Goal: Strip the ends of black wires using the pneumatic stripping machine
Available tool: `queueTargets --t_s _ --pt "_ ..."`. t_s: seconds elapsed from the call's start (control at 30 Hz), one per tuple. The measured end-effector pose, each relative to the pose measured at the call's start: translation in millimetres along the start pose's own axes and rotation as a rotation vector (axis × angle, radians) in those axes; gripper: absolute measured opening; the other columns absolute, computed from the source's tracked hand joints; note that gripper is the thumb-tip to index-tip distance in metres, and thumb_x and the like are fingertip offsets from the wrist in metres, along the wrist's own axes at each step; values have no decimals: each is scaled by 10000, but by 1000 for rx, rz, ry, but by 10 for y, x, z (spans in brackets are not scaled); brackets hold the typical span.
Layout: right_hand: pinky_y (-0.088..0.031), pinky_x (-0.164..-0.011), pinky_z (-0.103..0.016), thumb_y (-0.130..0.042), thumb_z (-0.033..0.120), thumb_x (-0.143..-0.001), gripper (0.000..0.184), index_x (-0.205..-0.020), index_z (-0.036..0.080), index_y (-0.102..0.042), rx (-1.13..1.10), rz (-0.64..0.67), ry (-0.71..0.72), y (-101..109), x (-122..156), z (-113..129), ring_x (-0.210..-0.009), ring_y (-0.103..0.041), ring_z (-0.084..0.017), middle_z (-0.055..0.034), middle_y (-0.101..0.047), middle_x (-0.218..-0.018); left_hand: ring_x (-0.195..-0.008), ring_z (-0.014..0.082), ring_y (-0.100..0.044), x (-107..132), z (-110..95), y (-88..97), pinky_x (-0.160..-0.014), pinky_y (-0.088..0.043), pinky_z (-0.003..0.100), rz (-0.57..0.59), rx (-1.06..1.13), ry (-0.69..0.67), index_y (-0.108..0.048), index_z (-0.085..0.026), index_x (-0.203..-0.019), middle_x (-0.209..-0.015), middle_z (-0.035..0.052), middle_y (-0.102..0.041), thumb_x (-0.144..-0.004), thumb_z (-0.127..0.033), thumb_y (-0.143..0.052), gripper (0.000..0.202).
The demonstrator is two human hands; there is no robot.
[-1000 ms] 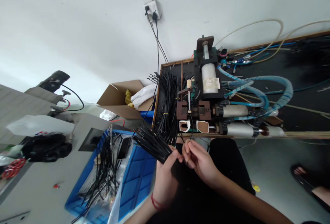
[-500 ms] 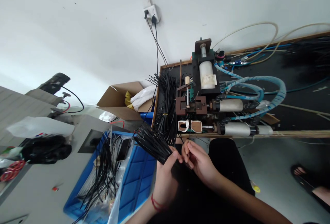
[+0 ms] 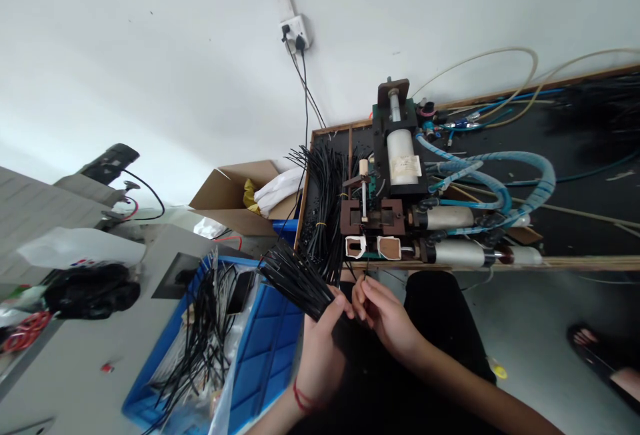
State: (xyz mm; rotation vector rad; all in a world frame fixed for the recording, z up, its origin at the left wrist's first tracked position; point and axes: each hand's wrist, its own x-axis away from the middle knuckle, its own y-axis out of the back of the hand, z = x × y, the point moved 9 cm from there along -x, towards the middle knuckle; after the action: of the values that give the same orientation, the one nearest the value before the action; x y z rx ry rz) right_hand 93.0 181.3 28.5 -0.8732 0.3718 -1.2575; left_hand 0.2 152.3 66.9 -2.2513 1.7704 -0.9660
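Note:
My left hand (image 3: 325, 328) is closed around a thick bundle of black wires (image 3: 295, 281), which fans out toward the upper left. Just right of it, my right hand (image 3: 383, 311) pinches one thin black wire (image 3: 368, 268), its end pointing up at the pneumatic machine (image 3: 373, 215). Directly above my right fingers are the machine's two white-edged jaws, the left jaw (image 3: 355, 247) and the right jaw (image 3: 389, 248), with a gap between them. The wire's tip is too small to make out.
More black wires (image 3: 325, 188) lie in the bench tray left of the machine. A blue crate (image 3: 270, 328) with wires and plastic bags stands at lower left, a cardboard box (image 3: 225, 198) behind it. Air hoses (image 3: 540, 185) loop across the bench. Another person's foot (image 3: 585, 336) shows at right.
The right white-edged jaw has slid right, away from the left one, widening the gap. Both my hands stay nearly in place with the bundle and the single wire.

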Motion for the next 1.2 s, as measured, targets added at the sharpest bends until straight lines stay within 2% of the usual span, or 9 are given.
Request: queueTargets --t_s 0.13,0.27,0.47,0.6,0.7,0.8,1.07,1.13,1.2 --pt "-254 -492 -261 -745 547 -921 426 -714 206 -595 -4 -11 -5 27 -14 -4 -569 -472 -153 19 -520 -575 -744 209 -640 3 1 -5 -733 -529 347 -12 1 3 -643 -189 -840 -754 18 -643 -832 -331 -868 267" --pt "-321 -555 -284 -709 520 -948 418 -693 220 -568 10 5 18 27 -21 25 -571 -481 -165 26 -509 -562 -741 197 -612 7 -7 -9 -768 -521 348 7 -19 -18 -639 -190 -810 -744 13 -628 -866 -319 -839 245" --pt "-384 -667 -332 -620 524 -1019 433 -704 234 -559 98 152 119 -84 84 141 -620 -525 -199 25 -481 -584 -721 213 -591 61 -114 -150 -801 -495 372 176 -91 -130 -643 -196 -740 -707 23 -592 -956 -314 -739 264" --pt "-366 -637 -346 -525 613 -1059 505 -717 242 -553 349 236 238 -169 208 273 -643 -550 -215 -2 -516 -643 -675 210 -544 87 -157 -189 -752 -466 365 215 -111 -167 -638 -201 -711 -655 22 -552 -996 -370 -690 336" --pt "-378 -658 -361 -430 571 -1108 512 -757 241 -603 574 331 357 -278 299 386 -642 -551 -213 -35 -619 -696 -648 193 -493 91 -143 -180 -722 -434 346 221 -113 -157 -621 -204 -693 -637 17 -536 -1020 -377 -658 371" --pt "-407 -689 -375 -390 538 -1127 507 -800 246 -644 650 378 396 -318 338 438 -673 -589 -227 -54 -680 -740 -642 193 -489 103 -146 -179 -719 -418 344 244 -125 -180 -619 -207 -685 -622 20 -543 -1034 -368 -637 384" --pt "-405 -683 -358 -355 544 -1134 533 -796 245 -637 727 416 414 -319 350 464 -679 -607 -222 -44 -677 -722 -589 177 -453 137 -110 -169 -663 -378 348 313 -133 -193 -628 -202 -663 -578 25 -537 -1034 -364 -637 405" --pt "-405 -679 -344 -350 517 -1134 519 -772 241 -601 874 431 343 -256 267 365 -674 -586 -210 -33 -651 -714 -561 161 -440 153 -111 -179 -646 -377 345 333 -95 -196 -621 -199 -658 -568 18 -527 -1038 -348 -634 409" --pt "-420 -688 -321 -387 448 -1124 461 -768 236 -587 1180 415 165 -54 123 170 -698 -598 -201 -25 -652 -736 -508 133 -396 168 -120 -198 -597 -356 329 349 -30 -195 -613 -197 -681 -552 -4 -503 -1039 -332 -642 384"
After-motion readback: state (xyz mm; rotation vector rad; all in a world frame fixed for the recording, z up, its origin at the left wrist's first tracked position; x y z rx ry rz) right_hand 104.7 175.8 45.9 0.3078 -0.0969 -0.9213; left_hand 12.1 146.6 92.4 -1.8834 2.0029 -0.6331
